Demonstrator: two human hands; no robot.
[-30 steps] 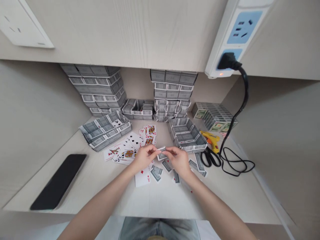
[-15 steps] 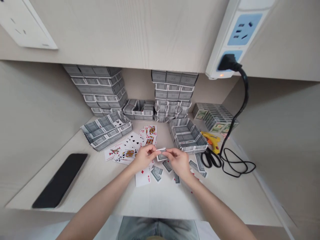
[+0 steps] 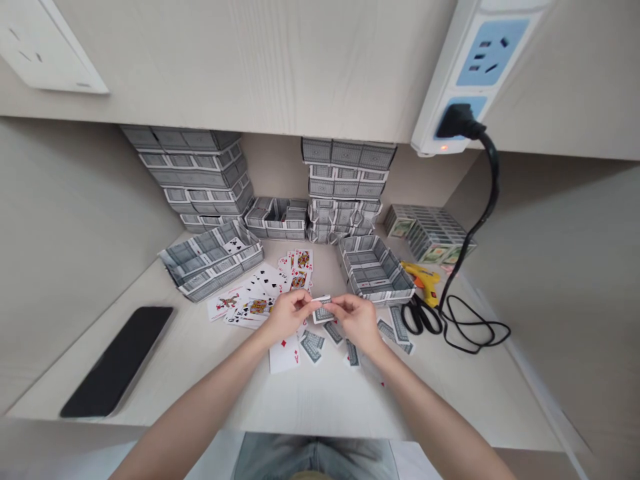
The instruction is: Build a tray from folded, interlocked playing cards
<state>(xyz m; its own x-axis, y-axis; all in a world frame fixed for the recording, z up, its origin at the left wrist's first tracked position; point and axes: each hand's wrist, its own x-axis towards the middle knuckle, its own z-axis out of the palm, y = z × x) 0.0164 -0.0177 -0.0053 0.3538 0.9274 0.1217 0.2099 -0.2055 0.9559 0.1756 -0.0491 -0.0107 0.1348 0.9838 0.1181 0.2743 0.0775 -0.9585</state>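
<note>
Both hands meet over the middle of the desk, pinching one small grey-backed card piece (image 3: pixel 323 313) between them. My left hand (image 3: pixel 289 315) grips its left edge, and my right hand (image 3: pixel 357 321) has its right edge. Under and left of my left hand lie face-up playing cards (image 3: pixel 270 280), with a red ace (image 3: pixel 284 355) nearer the front. Grey-patterned folded pieces (image 3: pixel 313 347) are scattered below the hands, and others (image 3: pixel 399 327) lie right of my right hand.
Card-built trays (image 3: pixel 213 261) (image 3: pixel 377 293) stand left and right, before tall card stacks (image 3: pixel 200 175) (image 3: pixel 347 180). A black phone (image 3: pixel 117 363) lies left. Right are black-handled scissors (image 3: pixel 421 317), a yellow glue gun (image 3: pixel 425 283) and a black cable (image 3: pixel 480 327) from a power strip (image 3: pixel 425 137).
The view has shifted very slightly. Both hands keep the same pinch on the card piece, with no clear movement between them.
</note>
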